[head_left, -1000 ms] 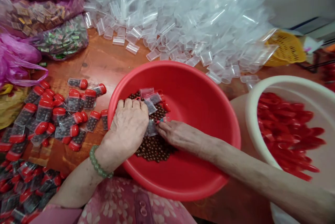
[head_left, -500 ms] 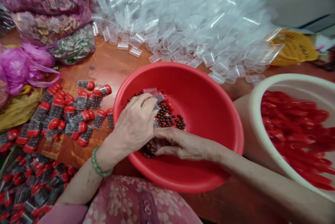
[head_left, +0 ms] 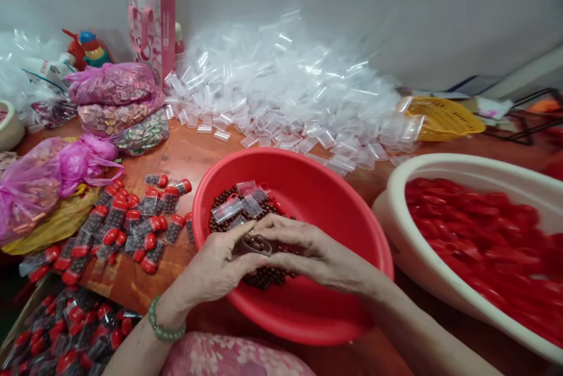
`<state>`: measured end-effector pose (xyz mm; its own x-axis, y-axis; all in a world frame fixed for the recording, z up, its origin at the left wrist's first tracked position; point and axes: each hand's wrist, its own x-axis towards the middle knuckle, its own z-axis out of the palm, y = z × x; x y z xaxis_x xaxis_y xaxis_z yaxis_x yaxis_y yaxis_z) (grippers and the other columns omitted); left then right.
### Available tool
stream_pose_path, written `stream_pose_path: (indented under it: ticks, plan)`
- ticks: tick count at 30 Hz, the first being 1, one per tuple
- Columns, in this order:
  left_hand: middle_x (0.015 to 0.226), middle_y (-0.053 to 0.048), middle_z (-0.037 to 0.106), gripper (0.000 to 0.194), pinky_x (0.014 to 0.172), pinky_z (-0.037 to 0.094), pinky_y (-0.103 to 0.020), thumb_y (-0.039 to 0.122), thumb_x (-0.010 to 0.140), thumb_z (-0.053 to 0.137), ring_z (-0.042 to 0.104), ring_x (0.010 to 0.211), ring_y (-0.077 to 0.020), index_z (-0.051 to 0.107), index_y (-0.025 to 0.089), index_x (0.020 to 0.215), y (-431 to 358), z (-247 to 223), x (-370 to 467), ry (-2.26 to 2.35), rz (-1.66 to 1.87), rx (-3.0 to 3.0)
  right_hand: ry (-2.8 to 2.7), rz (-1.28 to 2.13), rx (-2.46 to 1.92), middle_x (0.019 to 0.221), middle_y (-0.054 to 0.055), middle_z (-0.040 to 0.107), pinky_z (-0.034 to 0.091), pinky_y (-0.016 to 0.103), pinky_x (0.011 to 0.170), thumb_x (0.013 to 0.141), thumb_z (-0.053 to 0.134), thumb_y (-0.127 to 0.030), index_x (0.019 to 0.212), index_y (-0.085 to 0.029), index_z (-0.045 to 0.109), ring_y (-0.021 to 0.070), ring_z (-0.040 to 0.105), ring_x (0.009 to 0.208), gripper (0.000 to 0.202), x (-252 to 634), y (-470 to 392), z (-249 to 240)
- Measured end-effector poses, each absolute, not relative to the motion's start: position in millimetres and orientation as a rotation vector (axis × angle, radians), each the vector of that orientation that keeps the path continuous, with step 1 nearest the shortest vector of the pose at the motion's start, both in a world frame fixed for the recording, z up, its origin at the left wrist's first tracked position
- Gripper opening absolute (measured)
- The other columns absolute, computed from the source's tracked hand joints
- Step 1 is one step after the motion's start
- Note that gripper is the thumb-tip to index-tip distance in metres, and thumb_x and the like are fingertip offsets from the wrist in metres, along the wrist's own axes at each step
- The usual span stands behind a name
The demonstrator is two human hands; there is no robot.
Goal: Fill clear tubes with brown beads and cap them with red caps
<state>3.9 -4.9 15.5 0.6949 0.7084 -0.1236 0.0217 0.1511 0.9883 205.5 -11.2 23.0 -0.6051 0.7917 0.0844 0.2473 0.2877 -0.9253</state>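
Over a red basin [head_left: 352, 212], my left hand [head_left: 215, 264] and my right hand [head_left: 312, 247] meet around a small clear tube [head_left: 256, 244] filled with brown beads. Fingers and thumbs of both hands press its sides, and its open end faces up towards me. Loose brown beads [head_left: 268, 276] lie in the basin beneath and around the hands. Several clear empty tubes [head_left: 227, 210] rest on the beads beyond my left hand, with a few small red pieces [head_left: 278, 206] beside them.
Clear tubes [head_left: 285, 94] are heaped at the back. A cream tub [head_left: 398, 188] of red caps stands right, a yellow basket [head_left: 444, 118] behind it. Filled red-capped tubes [head_left: 116, 212] lie left, with more in a box [head_left: 74, 329] below. Pink bags [head_left: 114, 85] sit back left.
My left hand has drawn back from the beads and turned, and the bead-filled tube now shows between both hands. The view has tilted up, showing more wall.
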Motion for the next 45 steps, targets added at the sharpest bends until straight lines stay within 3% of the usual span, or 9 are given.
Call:
stream_pose_path:
  ticks: [3,5,10,15,22,25,30,38,45]
  plan:
    - [0.092,-0.005,0.069,0.029,0.074,0.046,-0.024,0.027,0.089,0.055,0.060,0.081,-0.0151,0.065,0.012,0.113,-8.6,15.0,5.3,0.740,0.554,1.394,-1.964,1.230,-1.018,0.103,0.004,0.066,0.050,0.026,0.081,0.091,0.060,-0.028,0.114,-0.024,0.063,0.0144,0.062,0.090,0.023,207.2,-18.2,23.0]
    - [0.084,-0.004,0.066,0.025,0.070,0.044,-0.023,0.028,0.089,0.055,0.057,0.075,-0.0138,0.067,0.010,0.101,-10.5,14.0,4.3,0.755,0.541,1.408,-1.956,1.217,-1.066,0.099,0.003,0.066,0.050,0.024,0.075,0.090,0.061,-0.026,0.116,-0.024,0.060,0.0135,0.062,0.085,0.026,207.0,-21.6,25.6]
    - [0.092,-0.005,0.063,0.025,0.080,0.044,-0.025,0.027,0.089,0.054,0.056,0.086,-0.0153,0.064,0.012,0.106,-10.6,11.9,0.0,0.651,0.540,1.405,-2.154,1.078,-0.967,0.101,0.003,0.062,0.047,0.026,0.081,0.092,0.056,-0.019,0.118,-0.024,0.055,0.0132,0.058,0.091,0.026,201.8,-22.2,37.1]
    - [0.085,-0.002,0.058,0.018,0.073,0.042,-0.023,0.027,0.087,0.055,0.052,0.076,-0.0116,0.061,0.012,0.095,-6.1,9.8,-2.5,0.659,0.509,1.354,-2.191,1.025,-0.997,0.088,0.003,0.054,0.044,0.024,0.069,0.094,0.052,-0.020,0.091,-0.020,0.057,0.0121,0.053,0.079,0.006,197.8,-22.1,38.2]
    - [0.087,-0.002,0.059,0.020,0.075,0.042,-0.024,0.029,0.087,0.055,0.051,0.078,-0.0125,0.061,0.013,0.098,-0.3,8.3,-1.2,0.649,0.483,1.347,-1.997,1.188,-1.102,0.071,-0.001,0.052,0.040,0.021,0.056,0.093,0.054,-0.030,0.074,-0.019,0.048,0.0090,0.046,0.061,0.022,197.9,-23.8,30.3]
    - [0.087,-0.002,0.059,0.021,0.074,0.041,-0.025,0.030,0.087,0.056,0.051,0.076,-0.0122,0.061,0.013,0.100,1.1,6.3,-0.4,0.647,0.476,1.299,-1.938,1.245,-1.153,0.067,-0.002,0.051,0.040,0.020,0.053,0.091,0.056,-0.030,0.076,-0.019,0.049,0.0089,0.045,0.058,0.020,198.5,-22.9,29.9]
    - [0.092,-0.003,0.060,0.022,0.079,0.041,-0.025,0.026,0.086,0.057,0.052,0.082,-0.0130,0.062,0.014,0.104,3.3,4.3,0.0,0.618,0.501,1.234,-2.031,1.129,-1.145,0.087,0.003,0.064,0.046,0.024,0.066,0.089,0.057,-0.025,0.098,-0.020,0.058,0.0137,0.057,0.074,0.010,198.5,-16.2,33.5]
    - [0.088,-0.001,0.056,0.021,0.075,0.039,-0.023,0.026,0.087,0.056,0.048,0.077,-0.0108,0.062,0.015,0.102,5.5,7.5,0.5,0.633,0.528,1.233,-2.044,1.016,-1.080,0.068,-0.001,0.055,0.041,0.022,0.056,0.091,0.056,-0.030,0.073,-0.020,0.051,0.0100,0.048,0.060,0.022,194.3,-10.3,32.1]
    - [0.090,-0.004,0.064,0.028,0.078,0.047,-0.026,0.037,0.083,0.064,0.059,0.080,-0.0127,0.061,0.015,0.100,9.8,12.3,-0.5,0.593,0.544,0.995,-1.676,1.236,-1.157,0.066,-0.002,0.053,0.043,0.022,0.051,0.081,0.070,-0.039,0.078,-0.020,0.054,0.0098,0.049,0.056,0.025,204.3,-3.6,29.2]
